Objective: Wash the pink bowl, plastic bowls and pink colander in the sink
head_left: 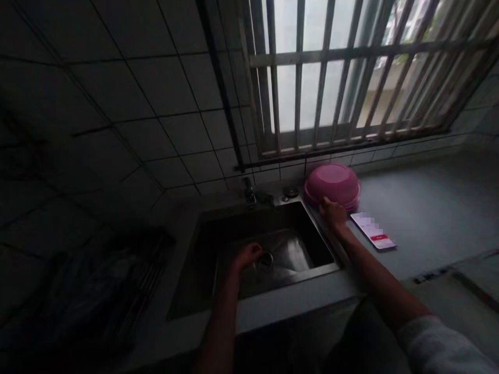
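A pink plastic basin (333, 182) sits upside down on the counter, right of the sink, with what looks like another pink rim under it. My right hand (332, 212) is closed on its near left edge, the thumb up along the side. Over the steel sink (290, 249) hangs my left hand (248, 254), its fingers curled in and nothing visible in them. Just right of those fingers is the round drain (265, 261) in the sink floor.
A lit phone (373, 230) lies on the grey counter (436, 208) near my right wrist. Behind the sink stand a faucet (249, 192) and a dark round stopper or lid (290, 192). A dim dark rack (144, 280) is at left. A barred window rises behind.
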